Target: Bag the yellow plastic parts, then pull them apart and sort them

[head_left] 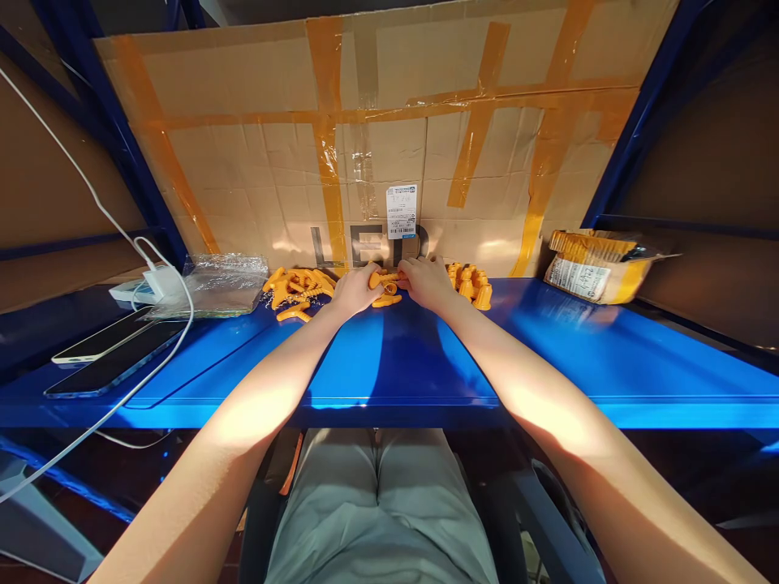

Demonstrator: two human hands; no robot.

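Observation:
At the back of the blue shelf, my left hand [355, 290] pinches one end of a small orange plastic piece [385, 279]. My right hand [428, 284] closes on its other end, its fingertips partly hidden. Just below, between the hands, lie an orange ring-like part [389, 289] and a curved orange part [386, 301]. Left of my left hand is a loose heap of orange plastic parts [298, 285], with a single curved part [294, 312] in front. Beyond my right wrist, several orange pieces [467, 284] with wide bases stand upright in a group.
A large taped cardboard sheet [256, 178] stands behind the blue shelf [548, 357]. Two phones [115, 357], a white charger [163, 281] with a trailing cable and a clear plastic bag [222, 284] occupy the left. An opened, taped package [600, 268] sits at the right.

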